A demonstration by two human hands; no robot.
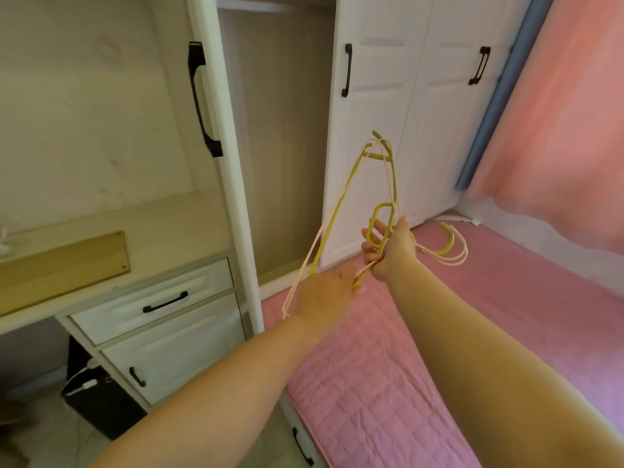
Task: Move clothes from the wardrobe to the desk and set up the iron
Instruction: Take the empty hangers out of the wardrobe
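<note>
Gripping a bundle of thin yellow and cream wire hangers (341,201), the right hand (393,251) clenches their necks. Their hooks curl beyond it. The left hand (326,292), blurred, touches their lower ends; its grip is unclear.

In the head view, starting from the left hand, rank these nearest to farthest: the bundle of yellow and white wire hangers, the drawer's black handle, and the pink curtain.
1. Bundle of yellow and white wire hangers: touching the left hand, just above it.
2. Drawer's black handle: left of the hand, on the white drawer.
3. Pink curtain: far upper right.
</note>
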